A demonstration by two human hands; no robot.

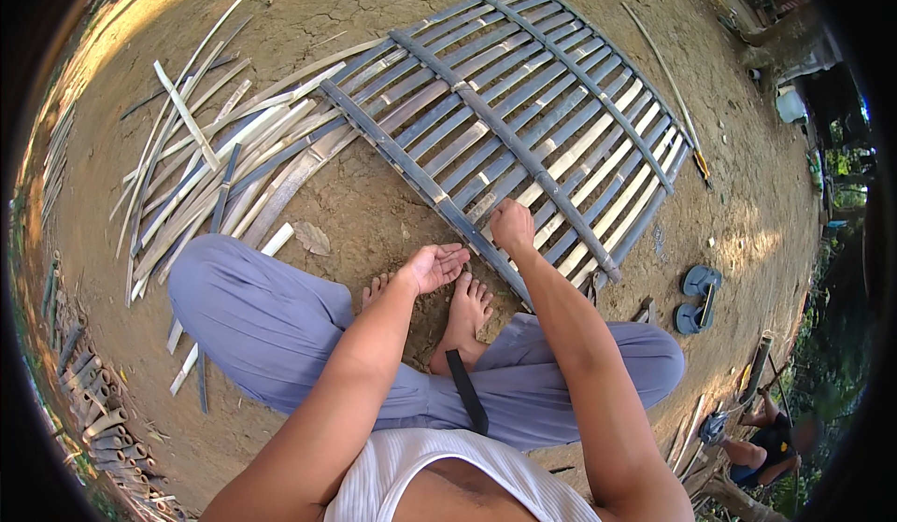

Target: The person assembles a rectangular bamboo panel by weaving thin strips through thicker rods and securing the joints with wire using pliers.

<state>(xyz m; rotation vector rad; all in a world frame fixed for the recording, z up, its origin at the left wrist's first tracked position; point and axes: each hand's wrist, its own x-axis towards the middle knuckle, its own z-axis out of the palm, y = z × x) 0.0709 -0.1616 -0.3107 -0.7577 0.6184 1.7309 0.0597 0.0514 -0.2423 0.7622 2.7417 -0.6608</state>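
A slatted bamboo panel point(523, 162) lies on the ground before me, its slats running between dark rails, with two crosspieces laid over them. My right hand point(512, 226) is closed in a fist at the panel's near rail; whatever it may hold is hidden. Just left of that rail, my left hand point(437, 267) is open, palm turned up, fingers together and slightly bent, with nothing seen in it. Beneath the hands are my bare feet point(464, 314). A dark flat strip point(466, 391) lies across my lap.
Loose split bamboo strips point(220, 162) are heaped at the left. Cut bamboo pieces point(107, 438) are piled at lower left. A pair of sandals point(696, 300) rests at the right, and a long thin stick point(665, 73) lies beyond the panel. Another person point(771, 447) sits at lower right.
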